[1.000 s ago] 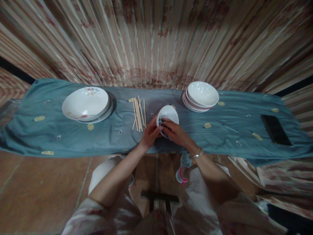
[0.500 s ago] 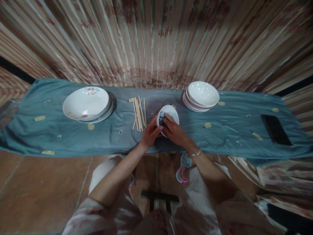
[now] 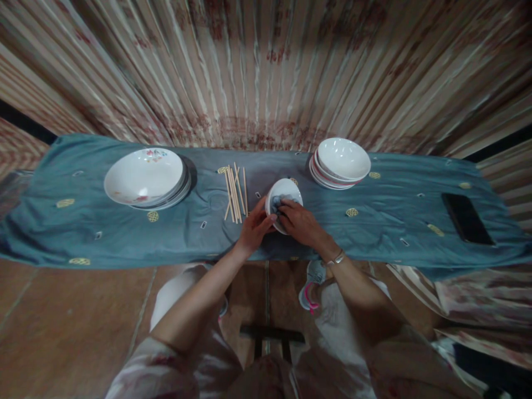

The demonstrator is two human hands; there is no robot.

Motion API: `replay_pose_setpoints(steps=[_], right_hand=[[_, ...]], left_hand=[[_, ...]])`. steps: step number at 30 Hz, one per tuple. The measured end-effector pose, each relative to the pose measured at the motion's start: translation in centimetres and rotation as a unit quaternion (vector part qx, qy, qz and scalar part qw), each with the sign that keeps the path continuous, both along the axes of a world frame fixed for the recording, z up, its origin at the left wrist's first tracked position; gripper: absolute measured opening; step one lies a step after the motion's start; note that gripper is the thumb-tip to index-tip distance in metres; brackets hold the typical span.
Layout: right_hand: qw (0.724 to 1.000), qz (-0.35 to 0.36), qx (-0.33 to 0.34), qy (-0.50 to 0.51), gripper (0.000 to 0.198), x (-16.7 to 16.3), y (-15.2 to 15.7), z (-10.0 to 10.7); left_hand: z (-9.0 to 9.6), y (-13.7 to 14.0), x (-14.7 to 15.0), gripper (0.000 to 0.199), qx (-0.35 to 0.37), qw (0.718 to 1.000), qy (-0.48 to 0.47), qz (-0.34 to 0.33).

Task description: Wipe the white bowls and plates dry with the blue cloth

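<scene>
A small white bowl (image 3: pixel 293 190) is tilted between my hands over the middle of the table. My left hand (image 3: pixel 255 226) grips its left side, thumb at the near rim and fingers behind the wall. Inside the bowl, my right hand (image 3: pixel 300 223) presses a bunched grey-blue cloth (image 3: pixel 279 203) against the inner surface, its fingers closed on the cloth. Just left of my left hand lie several wooden chopsticks (image 3: pixel 235 194), some crossing. To the right, beyond my right hand, stands a stack of white bowls (image 3: pixel 343 159), some with red bands.
A stack of white plates (image 3: pixel 145 177) with floral decoration is at the left. A black phone (image 3: pixel 467 219) lies at the right end. The table has a blue-green patterned cloth (image 3: pixel 382 233); a pleated curtain (image 3: pixel 257 83) hangs right behind it.
My right hand and the cloth have shifted slightly inside the bowl, with more of the cloth now showing. My left hand keeps its hold on the bowl.
</scene>
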State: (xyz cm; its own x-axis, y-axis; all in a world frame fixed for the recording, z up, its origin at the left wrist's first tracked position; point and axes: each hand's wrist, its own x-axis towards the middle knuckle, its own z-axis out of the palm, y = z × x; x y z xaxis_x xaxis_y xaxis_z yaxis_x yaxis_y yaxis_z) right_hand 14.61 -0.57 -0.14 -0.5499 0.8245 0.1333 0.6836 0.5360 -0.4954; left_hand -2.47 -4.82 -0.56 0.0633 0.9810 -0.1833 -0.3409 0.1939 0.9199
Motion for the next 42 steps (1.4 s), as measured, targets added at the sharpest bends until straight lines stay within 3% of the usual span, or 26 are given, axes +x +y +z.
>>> replay_pose_setpoints(steps=[7, 13, 19, 30, 42], right_hand=[[0.998, 0.03, -0.047, 0.021, 0.033, 0.4, -0.1, 0.5], [0.987, 0.073, -0.088, 0.113, 0.037, 0.7, 0.1, 0.7], [0.972, 0.055, -0.116, 0.195, 0.032, 0.0, -0.2, 1.0], [0.963, -0.002, -0.069, 0.261, 0.036, -1.2, 0.0, 0.9], [0.975, -0.042, -0.008, 0.218, 0.047, -0.8, 0.6, 0.6]], left_hand=[[-0.2, 0.0, 0.0, 0.088, 0.003, 1.0, 0.0, 0.003], [-0.1, 0.0, 0.0, 0.096, 0.0, 1.0, -0.007, 0.001], [0.0, -0.1, -0.1, 0.089, 0.013, 1.0, -0.002, -0.011], [-0.2, -0.1, -0.2, 0.086, 0.012, 1.0, -0.004, -0.005], [0.1, -0.1, -0.1, 0.088, 0.013, 1.0, -0.003, -0.017]])
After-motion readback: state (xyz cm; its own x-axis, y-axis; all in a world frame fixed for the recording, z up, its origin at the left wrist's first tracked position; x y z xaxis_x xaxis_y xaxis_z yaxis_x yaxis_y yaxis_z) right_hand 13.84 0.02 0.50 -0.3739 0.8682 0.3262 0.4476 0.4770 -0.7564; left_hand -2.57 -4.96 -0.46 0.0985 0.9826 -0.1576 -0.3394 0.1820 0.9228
